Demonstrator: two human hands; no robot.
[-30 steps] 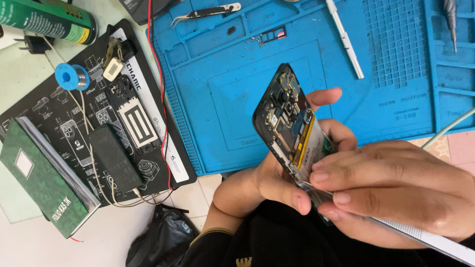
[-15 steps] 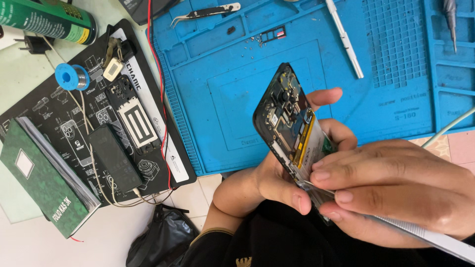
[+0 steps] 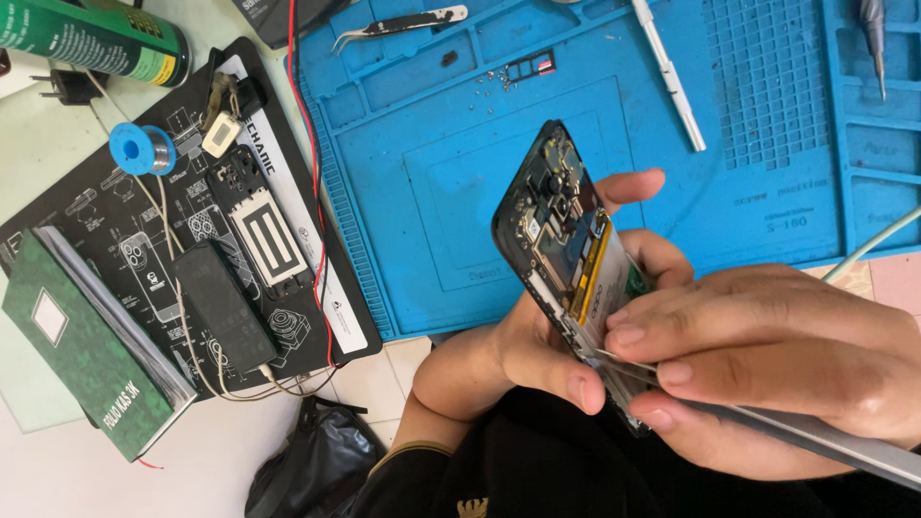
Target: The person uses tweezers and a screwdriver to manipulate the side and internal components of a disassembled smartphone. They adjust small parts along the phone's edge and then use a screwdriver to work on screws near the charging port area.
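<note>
My left hand (image 3: 518, 355) grips an opened smartphone (image 3: 554, 225) with its back cover off, so the circuit board, camera and yellow-edged battery show. The phone is tilted above the near edge of a blue silicone repair mat (image 3: 460, 125). My right hand (image 3: 777, 355) holds metal tweezers (image 3: 815, 434), and their tips rest on the phone's lower part, just above my left thumb. The lower end of the phone is hidden behind my right fingers.
On the mat lie black-handled tweezers (image 3: 403, 24), a white spudger (image 3: 667, 77), small screws (image 3: 499, 79) and a screwdriver (image 3: 875, 43). To the left are a black mat (image 3: 144, 240) with a black phone (image 3: 225, 307), a solder spool (image 3: 142, 149), a green can (image 3: 96, 38) and a green notebook (image 3: 86, 355).
</note>
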